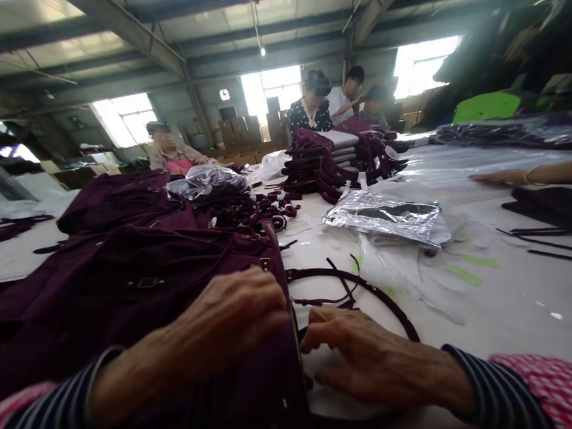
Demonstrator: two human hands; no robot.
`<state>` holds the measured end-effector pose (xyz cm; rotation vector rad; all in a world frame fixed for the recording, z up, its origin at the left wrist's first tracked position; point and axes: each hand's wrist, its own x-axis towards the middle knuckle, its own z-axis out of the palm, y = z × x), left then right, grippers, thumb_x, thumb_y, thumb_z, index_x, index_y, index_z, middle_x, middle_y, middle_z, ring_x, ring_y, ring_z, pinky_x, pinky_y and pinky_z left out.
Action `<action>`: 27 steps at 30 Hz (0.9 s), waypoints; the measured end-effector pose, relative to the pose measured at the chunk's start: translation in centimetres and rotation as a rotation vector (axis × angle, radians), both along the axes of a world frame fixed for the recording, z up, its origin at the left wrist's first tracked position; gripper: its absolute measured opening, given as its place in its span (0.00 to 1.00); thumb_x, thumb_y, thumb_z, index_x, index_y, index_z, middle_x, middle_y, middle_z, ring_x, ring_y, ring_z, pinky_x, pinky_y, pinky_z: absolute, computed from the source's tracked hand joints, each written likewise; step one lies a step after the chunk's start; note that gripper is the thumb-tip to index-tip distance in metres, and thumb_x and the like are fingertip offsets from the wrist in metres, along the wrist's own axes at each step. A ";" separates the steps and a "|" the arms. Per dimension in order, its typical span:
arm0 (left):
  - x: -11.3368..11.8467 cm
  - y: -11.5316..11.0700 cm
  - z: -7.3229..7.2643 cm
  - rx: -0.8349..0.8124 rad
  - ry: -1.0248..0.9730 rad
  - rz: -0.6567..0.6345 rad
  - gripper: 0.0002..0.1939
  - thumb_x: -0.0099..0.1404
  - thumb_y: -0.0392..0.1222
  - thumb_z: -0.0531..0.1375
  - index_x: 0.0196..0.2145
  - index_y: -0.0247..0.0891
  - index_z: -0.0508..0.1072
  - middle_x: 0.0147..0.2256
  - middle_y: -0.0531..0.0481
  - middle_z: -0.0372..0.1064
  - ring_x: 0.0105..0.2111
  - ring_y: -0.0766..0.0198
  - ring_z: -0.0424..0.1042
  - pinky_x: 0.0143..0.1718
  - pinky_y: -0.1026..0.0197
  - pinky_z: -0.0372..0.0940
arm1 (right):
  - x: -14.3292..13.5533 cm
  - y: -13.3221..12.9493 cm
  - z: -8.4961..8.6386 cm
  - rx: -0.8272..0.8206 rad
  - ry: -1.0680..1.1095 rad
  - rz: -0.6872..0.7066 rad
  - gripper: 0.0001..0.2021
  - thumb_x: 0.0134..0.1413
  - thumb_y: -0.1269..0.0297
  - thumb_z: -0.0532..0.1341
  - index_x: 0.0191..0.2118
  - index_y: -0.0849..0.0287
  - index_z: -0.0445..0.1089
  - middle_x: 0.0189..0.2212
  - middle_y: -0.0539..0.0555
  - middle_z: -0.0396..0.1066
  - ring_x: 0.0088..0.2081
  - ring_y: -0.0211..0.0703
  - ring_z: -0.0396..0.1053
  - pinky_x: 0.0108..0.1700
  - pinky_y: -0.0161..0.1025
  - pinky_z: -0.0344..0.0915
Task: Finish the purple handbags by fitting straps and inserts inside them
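Dark purple fabric bag on white desk, unwrapped, brass-toned zip and curved strap apparently fitted, zip closure unclear; left hand loosely curled above, right hand half-curled beside zip, either's grip indeterminable.

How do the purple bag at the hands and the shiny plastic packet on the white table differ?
Colour: the purple bag is dark purple; the plastic packet looks silvery.
Surface: the bag is matte, with a buckle; the packet is crinkled and glossy.
Place: the bag lies beneath the left hand; the packet lies beyond the right hand, untouched.
Both lie down.
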<state>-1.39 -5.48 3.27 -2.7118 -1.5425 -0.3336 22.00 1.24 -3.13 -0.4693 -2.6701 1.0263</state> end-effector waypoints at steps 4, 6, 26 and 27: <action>3.6 -8.3 -4.1 0.285 0.105 0.034 0.22 0.72 0.63 0.51 0.42 0.41 0.70 0.34 0.52 0.74 0.31 0.61 0.72 0.31 0.60 0.65 | -0.5 -2.1 -2.7 -0.171 0.158 -0.065 0.06 0.49 0.72 0.65 0.35 0.56 0.73 0.36 0.49 0.68 0.37 0.40 0.66 0.39 0.36 0.59; 3.8 -9.8 -6.2 0.367 0.166 0.113 0.23 0.70 0.63 0.55 0.48 0.40 0.68 0.35 0.51 0.74 0.31 0.60 0.73 0.28 0.59 0.64 | -0.9 -2.5 -3.5 -0.202 0.297 -0.059 0.05 0.46 0.76 0.63 0.27 0.59 0.68 0.34 0.48 0.67 0.36 0.38 0.65 0.38 0.34 0.58; 2.4 -8.8 -6.9 0.451 -0.064 0.192 0.09 0.66 0.28 0.53 0.37 0.42 0.62 0.31 0.51 0.69 0.32 0.61 0.71 0.33 0.64 0.66 | -2.2 -1.3 -0.1 0.051 0.173 0.007 0.16 0.53 0.75 0.58 0.23 0.59 0.48 0.21 0.44 0.51 0.24 0.33 0.49 0.30 0.37 0.45; 2.4 -8.9 -6.7 0.467 -0.074 0.198 0.08 0.67 0.30 0.54 0.37 0.42 0.63 0.31 0.51 0.69 0.32 0.61 0.71 0.34 0.64 0.66 | -2.3 -1.3 0.1 0.032 0.195 0.010 0.16 0.54 0.74 0.58 0.22 0.59 0.48 0.22 0.44 0.52 0.25 0.34 0.50 0.31 0.37 0.46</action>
